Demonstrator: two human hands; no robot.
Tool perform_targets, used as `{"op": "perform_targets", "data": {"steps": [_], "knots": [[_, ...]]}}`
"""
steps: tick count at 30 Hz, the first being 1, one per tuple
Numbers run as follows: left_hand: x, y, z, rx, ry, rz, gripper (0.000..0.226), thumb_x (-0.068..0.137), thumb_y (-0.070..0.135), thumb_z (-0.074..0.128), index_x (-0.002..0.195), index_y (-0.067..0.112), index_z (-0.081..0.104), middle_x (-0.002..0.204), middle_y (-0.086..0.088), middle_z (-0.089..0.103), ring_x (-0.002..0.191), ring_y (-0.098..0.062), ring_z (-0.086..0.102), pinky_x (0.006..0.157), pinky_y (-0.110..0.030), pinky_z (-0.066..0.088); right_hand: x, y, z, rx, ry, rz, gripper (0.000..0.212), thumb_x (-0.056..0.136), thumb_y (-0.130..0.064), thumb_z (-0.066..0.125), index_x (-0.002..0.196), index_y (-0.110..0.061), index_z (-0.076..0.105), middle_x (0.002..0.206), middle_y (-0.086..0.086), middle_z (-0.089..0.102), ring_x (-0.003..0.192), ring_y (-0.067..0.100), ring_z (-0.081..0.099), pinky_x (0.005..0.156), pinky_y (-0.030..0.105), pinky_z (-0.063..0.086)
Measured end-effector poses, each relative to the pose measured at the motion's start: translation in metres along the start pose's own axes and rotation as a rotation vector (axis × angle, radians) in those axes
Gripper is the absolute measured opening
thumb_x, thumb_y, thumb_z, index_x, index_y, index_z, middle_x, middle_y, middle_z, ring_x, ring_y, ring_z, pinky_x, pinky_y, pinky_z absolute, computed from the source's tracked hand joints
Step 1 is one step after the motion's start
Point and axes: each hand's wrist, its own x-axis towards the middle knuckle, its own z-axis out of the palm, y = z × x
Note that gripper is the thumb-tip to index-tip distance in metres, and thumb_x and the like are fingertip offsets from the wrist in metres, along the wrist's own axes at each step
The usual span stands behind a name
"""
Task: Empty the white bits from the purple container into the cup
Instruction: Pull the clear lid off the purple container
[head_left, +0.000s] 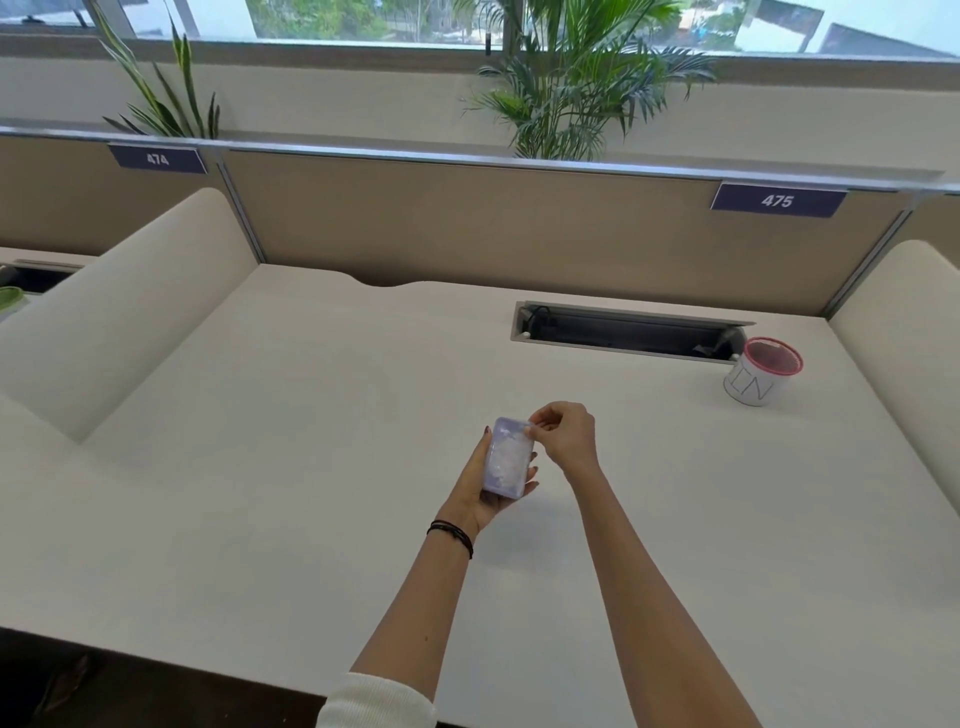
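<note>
The task looks to be at its opening step: nothing has been poured. The purple container (506, 460) is held above the middle of the white counter (311, 467), cradled in the left hand (470, 493), whose fingers curl round its long sides from underneath. It lies roughly flat, top face toward the camera. The white bits (503, 463) show as a pale heap inside it, seemingly through a translucent cover, though the view is too soft to be sure a lid is fitted.

The right hand (563, 436) is closed at the container's far right corner, its thumb and fingertips pinching the edge there. This reads as working the lid loose or getting a hold to open it. The two hands are therefore together on the one object, the left carrying it and the right picking at its rim.

The cup (756, 382), white with a pink-red rim and "IN" written on its side, stands upright well apart from the hands, far to the right, just in front of the cable slot (623, 332) set into the counter. Its inside looks dark, and no white bits can be made out in it.

What is left, then, is nearly everything: freeing the top, bringing the container across to the cup, and tipping it over the rim so the bits fall in.
</note>
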Motion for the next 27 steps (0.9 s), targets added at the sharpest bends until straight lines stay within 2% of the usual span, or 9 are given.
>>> {"op": "perform_targets", "data": {"steps": [6, 9, 14, 18, 20, 24, 27], "knots": [[-0.003, -0.003, 0.011, -0.011, 0.022, -0.016, 0.045, 0.094, 0.05, 0.045, 0.093, 0.011, 0.067, 0.071, -0.007, 0.074, 0.059, -0.019, 0.069, 0.063, -0.032, 0.061, -0.002, 0.006, -0.008, -0.009, -0.013, -0.042, 0.007, 0.074, -0.004, 0.074, 0.078, -0.002, 0.068, 0.075, 0.01, 0.068, 0.056, 0.004, 0.053, 0.05, 0.005, 0.043], [-0.004, -0.002, 0.017, 0.001, 0.04, -0.025, 0.04, 0.095, 0.045, 0.046, 0.088, 0.011, 0.067, 0.066, -0.006, 0.073, 0.053, -0.018, 0.067, 0.059, -0.029, 0.061, -0.004, 0.007, -0.011, -0.009, -0.013, -0.081, 0.008, 0.074, -0.004, 0.074, 0.079, -0.002, 0.068, 0.076, 0.011, 0.068, 0.057, 0.004, 0.053, 0.05, 0.001, 0.043], [-0.007, 0.001, 0.023, 0.014, 0.053, -0.025, 0.035, 0.098, 0.034, 0.044, 0.084, 0.01, 0.065, 0.063, -0.006, 0.072, 0.052, -0.019, 0.064, 0.057, -0.029, 0.059, -0.004, 0.005, -0.019, -0.02, -0.054, -0.104, 0.012, 0.078, -0.007, 0.071, 0.086, 0.001, 0.068, 0.084, 0.015, 0.07, 0.068, 0.014, 0.057, 0.058, 0.009, 0.044], [-0.01, 0.004, 0.028, 0.05, 0.07, -0.03, 0.033, 0.1, 0.025, 0.039, 0.084, 0.009, 0.063, 0.066, -0.009, 0.071, 0.064, -0.024, 0.06, 0.063, -0.033, 0.056, 0.001, 0.001, -0.025, -0.075, -0.109, -0.107, 0.012, 0.081, -0.007, 0.067, 0.091, 0.0, 0.069, 0.091, 0.016, 0.07, 0.072, 0.014, 0.056, 0.058, 0.009, 0.043], [-0.011, 0.003, 0.031, 0.065, 0.082, -0.037, 0.032, 0.1, 0.022, 0.037, 0.084, 0.008, 0.062, 0.073, -0.011, 0.068, 0.067, -0.025, 0.059, 0.064, -0.035, 0.054, 0.003, -0.001, -0.026, -0.114, -0.132, -0.117, 0.012, 0.083, -0.008, 0.065, 0.092, -0.001, 0.07, 0.093, 0.017, 0.069, 0.075, 0.015, 0.056, 0.06, 0.014, 0.045], [-0.012, -0.002, 0.034, 0.063, 0.086, -0.056, 0.034, 0.099, 0.018, 0.037, 0.079, 0.005, 0.061, 0.056, -0.01, 0.069, 0.069, -0.027, 0.058, 0.067, -0.037, 0.051, 0.005, -0.003, -0.023, -0.175, -0.17, -0.121, 0.013, 0.084, -0.01, 0.064, 0.092, -0.002, 0.069, 0.096, 0.018, 0.068, 0.079, 0.016, 0.055, 0.068, 0.024, 0.046], [-0.013, -0.004, 0.033, 0.065, 0.094, -0.066, 0.033, 0.098, 0.017, 0.038, 0.079, 0.005, 0.062, 0.064, -0.011, 0.067, 0.068, -0.027, 0.059, 0.064, -0.036, 0.053, 0.005, -0.002, -0.02, -0.245, -0.176, -0.131, 0.013, 0.085, -0.01, 0.061, 0.093, -0.003, 0.068, 0.099, 0.016, 0.066, 0.08, 0.015, 0.054, 0.068, 0.024, 0.046]]}}
